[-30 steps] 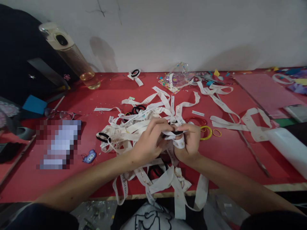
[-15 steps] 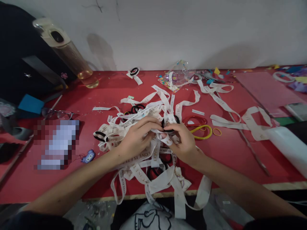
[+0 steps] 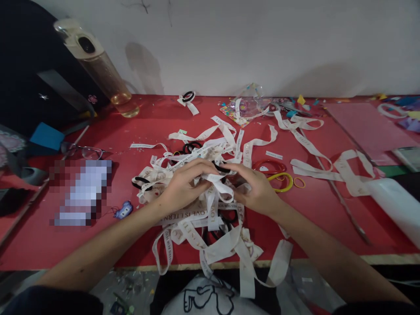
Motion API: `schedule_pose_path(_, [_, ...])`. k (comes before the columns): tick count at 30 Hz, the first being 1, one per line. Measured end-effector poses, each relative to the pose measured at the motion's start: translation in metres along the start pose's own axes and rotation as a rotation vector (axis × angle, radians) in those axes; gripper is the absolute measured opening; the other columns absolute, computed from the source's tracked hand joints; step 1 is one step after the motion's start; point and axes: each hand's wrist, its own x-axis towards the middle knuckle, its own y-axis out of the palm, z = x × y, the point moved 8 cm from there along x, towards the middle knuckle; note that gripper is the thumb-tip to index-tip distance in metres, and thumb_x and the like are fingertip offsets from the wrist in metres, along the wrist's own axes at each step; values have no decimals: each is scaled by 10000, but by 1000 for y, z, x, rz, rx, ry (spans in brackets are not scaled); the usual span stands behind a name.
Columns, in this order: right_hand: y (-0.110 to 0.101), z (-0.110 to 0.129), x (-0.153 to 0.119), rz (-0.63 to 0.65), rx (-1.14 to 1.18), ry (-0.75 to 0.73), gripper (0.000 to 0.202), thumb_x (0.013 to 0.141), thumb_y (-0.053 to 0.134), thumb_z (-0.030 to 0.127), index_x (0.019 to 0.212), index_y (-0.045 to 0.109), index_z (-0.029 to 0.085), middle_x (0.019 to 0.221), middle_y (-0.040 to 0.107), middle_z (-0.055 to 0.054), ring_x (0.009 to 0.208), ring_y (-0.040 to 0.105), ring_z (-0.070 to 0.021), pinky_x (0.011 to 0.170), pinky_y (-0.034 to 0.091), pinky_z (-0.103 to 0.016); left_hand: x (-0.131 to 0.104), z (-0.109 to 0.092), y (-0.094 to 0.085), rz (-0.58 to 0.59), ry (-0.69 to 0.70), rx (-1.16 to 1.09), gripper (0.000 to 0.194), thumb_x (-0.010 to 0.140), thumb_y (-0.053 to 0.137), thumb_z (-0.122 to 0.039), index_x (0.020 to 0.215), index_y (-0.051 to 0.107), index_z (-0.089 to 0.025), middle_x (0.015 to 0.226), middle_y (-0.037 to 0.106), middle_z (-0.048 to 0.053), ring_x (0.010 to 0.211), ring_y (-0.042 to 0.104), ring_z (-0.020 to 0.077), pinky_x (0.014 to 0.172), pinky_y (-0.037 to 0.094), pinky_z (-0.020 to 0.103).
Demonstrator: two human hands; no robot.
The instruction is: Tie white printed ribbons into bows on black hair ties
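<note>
Over a heap of white printed ribbons, both hands meet around a black hair tie. My left hand is closed, pinching a white ribbon that loops forward from its fingertips, next to the tie. With bent fingers, my right hand holds the tie's right side between thumb and finger; its other fingertips are partly hidden. More black hair ties lie among the ribbons. One tie with a ribbon knotted on it rests by the wall.
Yellow and red bands lie right of the heap. At the left are a phone, glasses, a tilted-looking water bottle and a small blue charm. Loose ribbon and a thin stick lie at the right.
My right hand has shifted slightly right and its fingers have spread a little. The ribbon between the hands now forms a larger loop. The view has shifted slightly.
</note>
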Motion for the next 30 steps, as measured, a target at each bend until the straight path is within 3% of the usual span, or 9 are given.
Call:
schedule_pose_path(4, [1, -7, -2, -35, 112, 112, 540, 832, 682, 222, 1351, 540, 270, 1147, 734, -51, 817, 735, -174, 722, 593, -275, 0, 3, 2, 27, -60, 4, 220, 859, 672, -93, 1062, 662, -175, 1073, 716, 70, 1025, 677, 156, 929, 529, 300])
schedule_pose_path(8, [3, -12, -5, -95, 227, 203, 530, 851, 678, 235, 1362, 544, 272, 1025, 748, -37, 858, 739, -175, 707, 599, -251, -2, 12, 3, 55, -183, 60, 244, 870, 703, -195, 1108, 652, -184, 1065, 736, 55, 975, 694, 155, 890, 536, 276])
schedule_pose_path(12, [7, -11, -4, -58, 274, 206, 548, 827, 743, 292, 1348, 572, 275, 1004, 763, -18, 824, 738, -162, 730, 604, -243, -2, 13, 2, 32, -171, 113, 175, 872, 700, -200, 1041, 664, -176, 987, 748, 42, 892, 702, 148, 827, 539, 252])
schedule_pose_path(15, [8, -11, -5, -17, 231, 197, 580, 825, 756, 296, 1372, 566, 282, 1084, 766, -14, 764, 732, -146, 718, 605, -241, -2, 8, -4, -48, -89, 133, 96, 888, 685, -209, 969, 659, -165, 910, 736, 41, 813, 685, 132, 749, 536, 231])
schedule_pose_path(18, [10, -10, -5, 46, 166, 162, 565, 896, 659, 236, 1438, 508, 290, 1031, 781, 0, 623, 698, -116, 653, 594, -226, -1, -2, -7, -83, 24, 132, 62, 892, 676, -174, 949, 655, -162, 908, 727, 56, 831, 685, 131, 763, 548, 236])
schedule_pose_path(20, [11, -4, -5, 72, 110, 78, 557, 925, 590, 191, 1464, 480, 277, 1050, 782, -16, 663, 718, -124, 682, 597, -228, -1, -12, -7, -61, 115, 128, 68, 896, 660, -134, 954, 652, -167, 928, 726, 64, 873, 695, 135, 788, 558, 242])
schedule_pose_path(24, [13, 6, -3, 66, 26, -80, 559, 955, 514, 149, 1494, 438, 278, 1286, 706, -60, 1022, 737, -171, 846, 598, -256, -4, -35, -4, 0, 292, 125, 91, 922, 603, -101, 962, 636, -177, 953, 728, 67, 899, 705, 126, 801, 574, 226])
schedule_pose_path(30, [18, 9, -6, 74, -64, -193, 723, 903, 472, 27, 1546, 314, 316, 1239, 709, -66, 989, 734, -165, 778, 605, -253, -12, -58, 8, 178, 484, 101, 171, 1007, 458, -173, 1006, 628, -153, 952, 744, 108, 899, 709, 174, 788, 595, 284])
